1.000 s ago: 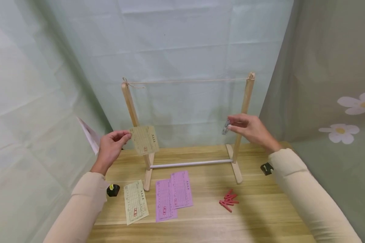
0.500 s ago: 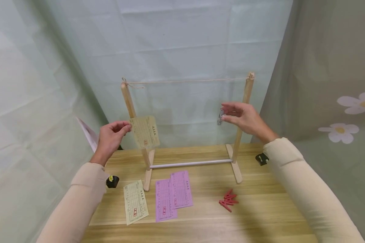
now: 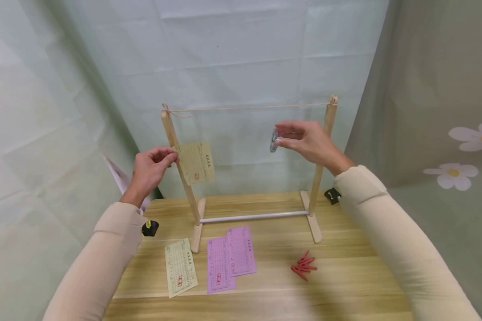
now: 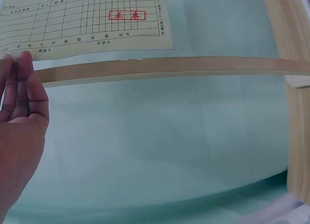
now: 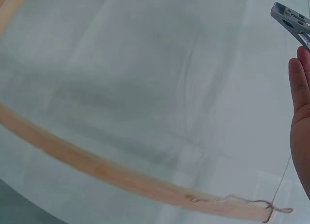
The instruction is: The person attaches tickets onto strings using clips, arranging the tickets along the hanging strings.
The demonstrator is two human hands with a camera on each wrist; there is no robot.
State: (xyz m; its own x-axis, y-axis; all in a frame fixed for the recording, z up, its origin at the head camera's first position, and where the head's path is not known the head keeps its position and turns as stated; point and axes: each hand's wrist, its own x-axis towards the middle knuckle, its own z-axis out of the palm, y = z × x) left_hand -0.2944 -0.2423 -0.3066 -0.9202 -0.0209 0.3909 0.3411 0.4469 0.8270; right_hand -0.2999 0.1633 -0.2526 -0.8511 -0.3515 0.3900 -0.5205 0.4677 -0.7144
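Observation:
My left hand (image 3: 150, 171) pinches the left edge of a pale yellow printed receipt slip (image 3: 197, 162), which hangs in front of the rack's left post, below the string. The slip's red stamp and table lines show in the left wrist view, with the fingertips on its lower corner (image 4: 140, 28). A grey clothespin (image 3: 274, 141) is pinched between the thumb and fingers of my right hand (image 3: 305, 138), below the string and left of the right post. In the right wrist view the clothespin (image 5: 290, 20) points away from the fingertips. A thin string (image 3: 245, 107) spans the wooden posts.
On the table lie another yellow slip (image 3: 180, 267), two overlapping purple slips (image 3: 241, 252) and a small pile of red clothespins (image 3: 304, 266). A white bar (image 3: 253, 217) joins the wooden feet of the rack. Cloth (image 3: 241, 53) hangs behind and at both sides.
Both hands have risen toward the string. The right hand has also moved left with the clothespin, and the left hand has lifted the yellow slip. The things on the table lie as before.

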